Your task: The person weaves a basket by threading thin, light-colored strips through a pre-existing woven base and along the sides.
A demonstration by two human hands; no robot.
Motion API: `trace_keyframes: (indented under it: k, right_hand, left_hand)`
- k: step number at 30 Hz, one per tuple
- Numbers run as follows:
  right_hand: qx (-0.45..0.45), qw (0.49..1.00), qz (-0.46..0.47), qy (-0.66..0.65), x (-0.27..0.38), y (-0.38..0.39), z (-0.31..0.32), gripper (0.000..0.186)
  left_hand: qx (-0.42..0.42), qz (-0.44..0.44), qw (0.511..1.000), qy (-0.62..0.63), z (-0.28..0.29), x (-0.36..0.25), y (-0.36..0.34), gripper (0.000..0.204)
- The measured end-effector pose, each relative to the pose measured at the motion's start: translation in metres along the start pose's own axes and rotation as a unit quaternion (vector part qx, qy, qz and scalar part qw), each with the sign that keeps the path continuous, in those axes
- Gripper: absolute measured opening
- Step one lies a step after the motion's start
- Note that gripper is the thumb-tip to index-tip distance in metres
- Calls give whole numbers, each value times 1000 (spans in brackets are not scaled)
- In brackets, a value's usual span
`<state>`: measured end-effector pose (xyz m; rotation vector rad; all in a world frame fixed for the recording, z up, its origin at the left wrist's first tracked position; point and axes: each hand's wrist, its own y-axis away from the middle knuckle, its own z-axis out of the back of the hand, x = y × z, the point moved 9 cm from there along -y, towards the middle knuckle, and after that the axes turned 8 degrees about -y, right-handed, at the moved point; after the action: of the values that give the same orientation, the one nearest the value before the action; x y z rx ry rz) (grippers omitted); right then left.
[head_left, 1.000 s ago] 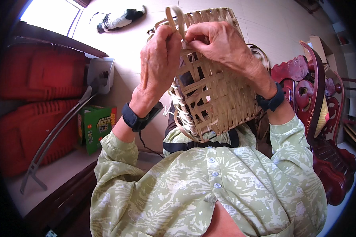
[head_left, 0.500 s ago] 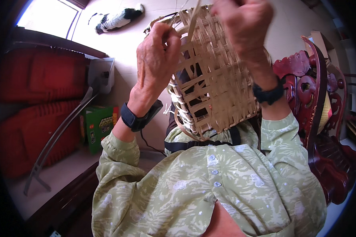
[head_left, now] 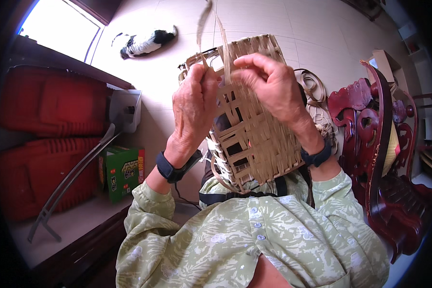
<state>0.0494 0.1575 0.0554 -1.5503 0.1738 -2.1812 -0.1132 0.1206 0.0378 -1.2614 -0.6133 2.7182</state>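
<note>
A woven basket (head_left: 269,125) of flat tan strips lies over my lap, close-woven on its right side and with open gaps on its left. At the basket's upper left, my left hand (head_left: 195,103) is closed, thumb against fingers, on a thin pale strip (head_left: 203,29) that loops up above it. My right hand (head_left: 276,89) is over the upper middle of the weave, its index finger and thumb apart, tips close to an upright weaving strip (head_left: 226,57). Those fingertips are slightly blurred, and I see nothing held between them.
Coiled strips (head_left: 314,89) lie on the floor beyond the basket's right side. A carved dark red wooden chair (head_left: 369,120) stands at right. On the left are red cushions (head_left: 57,103), a green box (head_left: 122,170) and a grey bin (head_left: 129,110). A black-and-white animal (head_left: 146,43) lies on the floor.
My right hand has come down and left from above the basket to its upper middle. The basket sits lower in the view, and my left hand still pinches at its upper left.
</note>
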Motion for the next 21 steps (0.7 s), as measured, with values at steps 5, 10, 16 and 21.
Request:
trace_keyframes:
  k: [5,10,16,21]
  right_hand:
    - [-43,986,-7,163,9,-5,-10,27]
    - [-59,994,17,86,4,-9,-17,19]
    - [-98,988,6,-115,17,-26,16,13]
    - [-209,952,149,-168,71,-51,94,14]
  left_hand:
    - [-26,-21,999,-23,4,-9,1,10]
    - [-44,-58,997,-40,4,-8,0,9]
    - [-36,-49,998,-16,3,-8,-2,12]
    - [-33,-54,998,-9,4,-13,-3,12]
